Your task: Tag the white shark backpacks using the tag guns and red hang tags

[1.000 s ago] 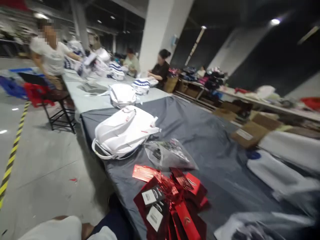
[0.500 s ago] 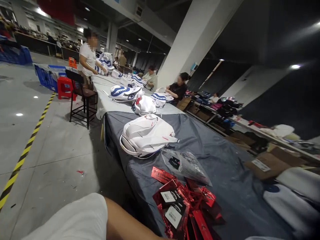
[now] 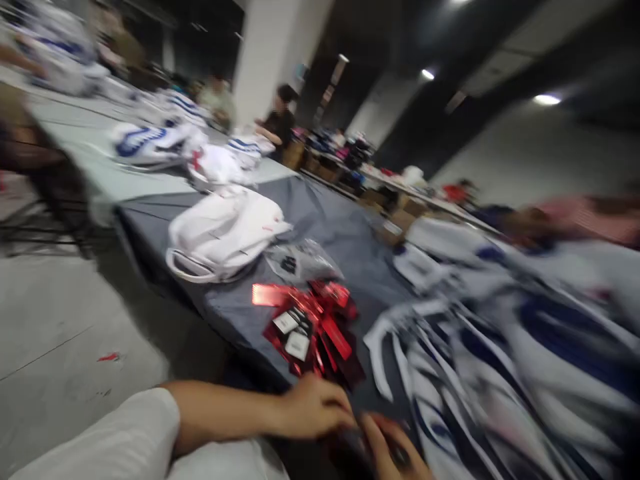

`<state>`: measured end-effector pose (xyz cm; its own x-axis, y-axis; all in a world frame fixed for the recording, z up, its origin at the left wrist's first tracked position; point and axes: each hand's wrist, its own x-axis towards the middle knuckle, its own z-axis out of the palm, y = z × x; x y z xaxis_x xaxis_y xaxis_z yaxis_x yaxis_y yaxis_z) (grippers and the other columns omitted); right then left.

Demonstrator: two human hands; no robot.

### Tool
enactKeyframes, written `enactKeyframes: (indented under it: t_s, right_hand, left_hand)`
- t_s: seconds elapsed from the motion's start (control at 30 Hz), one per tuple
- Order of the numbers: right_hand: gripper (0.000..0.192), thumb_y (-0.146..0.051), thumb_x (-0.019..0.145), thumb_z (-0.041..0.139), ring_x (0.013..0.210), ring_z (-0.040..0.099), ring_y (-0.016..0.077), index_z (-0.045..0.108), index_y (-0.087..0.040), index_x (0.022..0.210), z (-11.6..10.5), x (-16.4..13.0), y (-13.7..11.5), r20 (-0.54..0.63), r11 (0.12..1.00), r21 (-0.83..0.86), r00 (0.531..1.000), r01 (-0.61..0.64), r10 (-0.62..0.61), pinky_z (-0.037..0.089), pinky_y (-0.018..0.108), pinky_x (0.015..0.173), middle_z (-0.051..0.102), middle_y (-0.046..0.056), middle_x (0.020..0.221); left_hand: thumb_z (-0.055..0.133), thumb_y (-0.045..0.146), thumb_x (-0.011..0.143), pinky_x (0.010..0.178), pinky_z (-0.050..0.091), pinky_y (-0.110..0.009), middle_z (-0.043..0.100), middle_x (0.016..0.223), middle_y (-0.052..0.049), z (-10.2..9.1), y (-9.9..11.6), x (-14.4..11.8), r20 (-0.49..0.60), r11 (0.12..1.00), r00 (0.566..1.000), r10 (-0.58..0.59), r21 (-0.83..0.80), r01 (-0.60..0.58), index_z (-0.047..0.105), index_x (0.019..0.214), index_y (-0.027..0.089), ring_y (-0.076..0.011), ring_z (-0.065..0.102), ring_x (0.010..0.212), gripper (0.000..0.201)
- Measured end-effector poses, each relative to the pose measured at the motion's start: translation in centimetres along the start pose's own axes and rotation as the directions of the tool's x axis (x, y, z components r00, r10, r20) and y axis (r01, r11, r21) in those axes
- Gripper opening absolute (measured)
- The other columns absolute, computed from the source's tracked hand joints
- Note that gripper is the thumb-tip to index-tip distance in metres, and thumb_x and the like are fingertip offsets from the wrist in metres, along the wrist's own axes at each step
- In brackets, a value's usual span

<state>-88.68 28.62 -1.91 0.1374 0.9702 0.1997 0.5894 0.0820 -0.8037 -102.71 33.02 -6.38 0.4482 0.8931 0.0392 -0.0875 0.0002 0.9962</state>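
My left hand [image 3: 317, 408] reaches in from the lower left with its fingers curled and closed. Close beside it, at the bottom edge, my right hand [image 3: 393, 448] is also closed, thumb and fingers bent around something dark. Blur and the frame edge hide what lies between them; a dark red patch shows just below. Beyond my left hand lies a pile of shiny red hang tags [image 3: 334, 337], some with white labels. A clear plastic bag [image 3: 313, 261] rests behind the pile. Farther back sits a white backpack [image 3: 230, 230].
White and blue backpacks [image 3: 465, 380] with loose straps heap up on the right. The table's dark cloth [image 3: 350, 220] drops off at the left edge. More backpacks [image 3: 145, 141] lie at the far end, where other people work. A stool [image 3: 45, 193] stands left.
The view has swung right and blurred. Both my hands now show near the bottom, where only part of my left arm showed before. The right-hand heap of backpacks is more in view.
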Motion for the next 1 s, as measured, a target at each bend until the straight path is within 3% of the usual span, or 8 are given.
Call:
enactKeyframes:
  t_s: [0.1, 0.27, 0.4, 0.47, 0.6, 0.73, 0.9, 1.0]
  right_hand:
    - [0.027, -0.047, 0.085, 0.065, 0.066, 0.064, 0.0203, 0.068, -0.022, 0.075, -0.2, -3.2, 0.2, -0.237, 0.979, 0.133, 0.954, -0.154, 0.182, 0.057, 0.035, 0.062, 0.069, 0.005, 0.078]
    - [0.026, -0.045, 0.083, 0.064, 0.06, 0.064, 0.0157, 0.065, -0.018, 0.082, -2.7, -5.2, 2.9, -0.436, 0.89, 0.396, 0.806, -0.228, 0.401, 0.053, 0.028, 0.062, 0.072, 0.006, 0.074]
    - [0.038, -0.047, 0.078, 0.064, 0.046, 0.053, 0.0124, 0.064, -0.015, 0.099, -6.4, -6.9, 8.0, -0.615, 0.859, 0.44, 0.61, -0.262, 0.501, 0.044, 0.024, 0.048, 0.066, 0.0, 0.063]
    - [0.046, -0.045, 0.076, 0.061, 0.046, 0.053, 0.013, 0.064, -0.013, 0.109, -8.0, -6.6, 11.0, -0.672, 0.869, 0.403, 0.552, -0.288, 0.495, 0.046, 0.026, 0.05, 0.064, -0.001, 0.061]
    - [0.055, -0.046, 0.077, 0.057, 0.048, 0.054, 0.0152, 0.064, -0.012, 0.12, -9.6, -5.2, 15.6, -0.66, 0.864, 0.345, 0.559, -0.367, 0.501, 0.048, 0.029, 0.054, 0.064, -0.001, 0.062]
    - [0.038, -0.046, 0.08, 0.057, 0.047, 0.053, 0.0144, 0.065, -0.017, 0.103, -9.5, -5.2, 17.4, -0.618, 0.858, 0.359, 0.595, -0.368, 0.514, 0.046, 0.028, 0.053, 0.064, -0.001, 0.063]
    - [0.037, -0.044, 0.086, 0.054, 0.052, 0.057, 0.016, 0.067, -0.017, 0.108, -9.1, -5.5, 18.0, -0.613, 0.866, 0.306, 0.614, -0.396, 0.497, 0.049, 0.029, 0.06, 0.066, 0.0, 0.066]
    - [0.036, -0.044, 0.087, 0.052, 0.056, 0.061, 0.0182, 0.069, -0.018, 0.106, -9.3, -5.6, 18.0, -0.607, 0.865, 0.239, 0.628, -0.441, 0.488, 0.05, 0.031, 0.065, 0.067, 0.001, 0.065]
  left_hand:
    - [0.062, 0.041, 0.074, 0.067, 0.052, -0.033, 0.07, 0.07, -0.003, -0.5, 1.1, -0.9, 0.025, 0.999, 0.999, -0.042, 0.013, 0.042, 0.071, 0.068, 0.028, -0.0195, 0.067, 0.068, 0.017]
    - [0.057, 0.044, 0.086, 0.054, 0.048, -0.025, 0.07, 0.073, -0.001, -0.8, 0.8, 3.0, 0.192, 0.976, 0.98, -0.045, 0.218, 0.002, 0.074, 0.099, 0.021, -0.0126, 0.058, 0.053, 0.032]
    - [0.049, 0.021, 0.091, 0.073, 0.054, -0.026, 0.077, 0.092, -0.005, 3.5, 1.2, 6.1, 0.493, 0.814, 0.868, -0.049, 0.523, -0.251, 0.073, 0.12, 0.02, -0.0158, 0.07, 0.075, 0.038]
    - [0.047, 0.013, 0.09, 0.086, 0.054, -0.029, 0.077, 0.105, -0.007, 6.7, 1.0, 7.8, 0.551, 0.692, 0.829, -0.092, 0.634, -0.345, 0.071, 0.125, 0.022, -0.0195, 0.072, 0.092, 0.044]
    - [0.046, 0.012, 0.092, 0.092, 0.054, -0.034, 0.073, 0.121, -0.009, 11.9, -0.2, 10.8, 0.551, 0.497, 0.819, -0.16, 0.762, -0.415, 0.069, 0.129, 0.025, -0.0252, 0.07, 0.11, 0.046]
    - [0.044, 0.014, 0.094, 0.091, 0.054, -0.034, 0.073, 0.122, -0.009, 14.4, -1.5, 12.2, 0.574, 0.452, 0.794, -0.199, 0.773, -0.445, 0.068, 0.129, 0.028, -0.0266, 0.069, 0.113, 0.045]
    - [0.044, 0.014, 0.093, 0.084, 0.052, -0.032, 0.075, 0.116, -0.01, 16.2, -2.3, 12.5, 0.614, 0.482, 0.772, -0.168, 0.734, -0.479, 0.07, 0.127, 0.026, -0.0267, 0.071, 0.107, 0.044]
    - [0.047, 0.013, 0.092, 0.08, 0.049, -0.026, 0.078, 0.098, -0.008, 17.2, -2.9, 13.4, 0.691, 0.598, 0.71, -0.135, 0.628, -0.497, 0.074, 0.118, 0.023, -0.0201, 0.072, 0.091, 0.039]
